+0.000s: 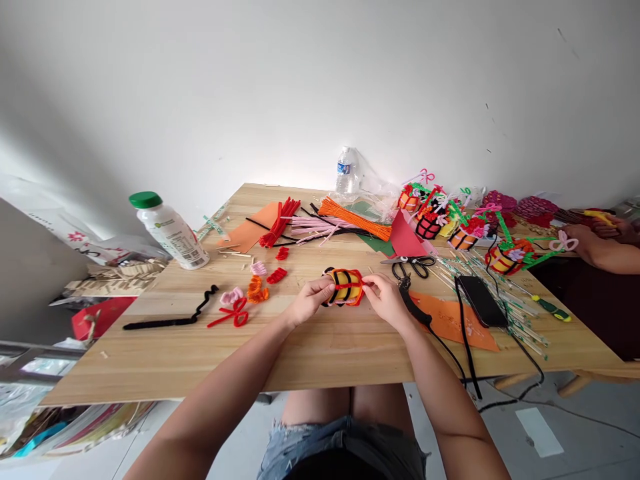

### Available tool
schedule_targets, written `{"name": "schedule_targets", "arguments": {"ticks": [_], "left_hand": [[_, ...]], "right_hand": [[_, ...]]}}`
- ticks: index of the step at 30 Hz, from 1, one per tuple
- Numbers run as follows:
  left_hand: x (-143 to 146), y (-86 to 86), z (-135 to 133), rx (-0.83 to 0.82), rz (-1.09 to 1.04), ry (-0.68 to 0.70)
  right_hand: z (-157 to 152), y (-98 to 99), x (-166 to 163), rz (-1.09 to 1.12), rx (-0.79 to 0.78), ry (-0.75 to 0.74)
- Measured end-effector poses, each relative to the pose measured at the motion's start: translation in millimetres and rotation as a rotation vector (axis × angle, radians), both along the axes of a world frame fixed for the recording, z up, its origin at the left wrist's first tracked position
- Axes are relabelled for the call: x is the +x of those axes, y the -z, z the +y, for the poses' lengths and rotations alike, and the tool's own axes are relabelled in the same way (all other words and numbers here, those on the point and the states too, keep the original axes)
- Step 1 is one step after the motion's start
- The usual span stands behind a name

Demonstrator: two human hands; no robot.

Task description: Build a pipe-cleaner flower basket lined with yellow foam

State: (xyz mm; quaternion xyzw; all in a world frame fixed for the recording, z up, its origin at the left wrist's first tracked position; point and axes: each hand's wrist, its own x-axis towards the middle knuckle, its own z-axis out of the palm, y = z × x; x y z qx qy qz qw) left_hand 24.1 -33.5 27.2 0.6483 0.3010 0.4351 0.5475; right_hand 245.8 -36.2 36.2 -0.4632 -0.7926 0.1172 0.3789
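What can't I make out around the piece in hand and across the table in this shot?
All in the head view:
- Underside of the striped craft piece: faces away from the camera, its ends partly covered by the left hand and right hand.
- Fine print on the green-capped bottle: too small to read.
- Rest of another person's forearm: cut off by the right edge.

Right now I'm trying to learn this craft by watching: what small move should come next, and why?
I'd probably press the orange-red trim snug against the end of the striped yellow piece: the right hand already has its fingertips at that edge, while the left hand steadies the opposite end.
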Motion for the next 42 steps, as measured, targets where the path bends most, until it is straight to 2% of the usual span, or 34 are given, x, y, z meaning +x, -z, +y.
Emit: {"name": "schedule_targets", "arguments": {"ticks": [8,13,16,19,21,24,26,28,31,35,38,42], "left_hand": [[1.9,2.6,-0.1,0.072,0.01,-0.003],[3.0,2.0,-1.1,0.023,0.011,0.006],[4.1,1.5,-1.6,0.011,0.023,-0.043],[4.5,1.1,0.2,0.075,0.033,-0.118],[4.0,1.5,2.4,0.083,0.025,-0.147],[2.3,3.4,5.8,0.045,0.011,-0.186],[1.3,5.5,7.8,0.024,0.006,-0.204],[0.9,8.7,9.9,0.004,-0.003,-0.213],[1.8,15.9,13.9,-0.07,-0.057,-0.231],[4.8,22.7,19.1,-0.262,-0.245,-0.242],[6.7,20.0,20.5,-0.398,-0.379,-0.25],[8.0,14.4,20.0,-0.485,-0.451,-0.256]], "right_hand": [[0.0,2.1,0.2,0.011,-0.006,0.005],[-0.3,2.4,-0.5,0.01,-0.014,0.001],[-0.5,1.7,-2.5,0.008,-0.015,0.002],[-3.7,-2.6,4.0,0.007,-0.004,0.024],[-9.2,-6.6,17.5,0.0,0.035,0.097],[-22.9,-8.8,48.0,-0.119,0.069,0.29],[-33.9,-5.4,67.2,-0.259,-0.005,0.419],[-43.7,1.3,79.9,-0.384,-0.101,0.458],[-51.5,12.5,85.8,-0.495,-0.156,0.447],[-48.9,19.4,82.5,-0.59,-0.111,0.503],[-43.7,18.4,79.6,-0.621,-0.112,0.534],[-39.1,14.8,78.8,-0.61,-0.222,0.508]]}}
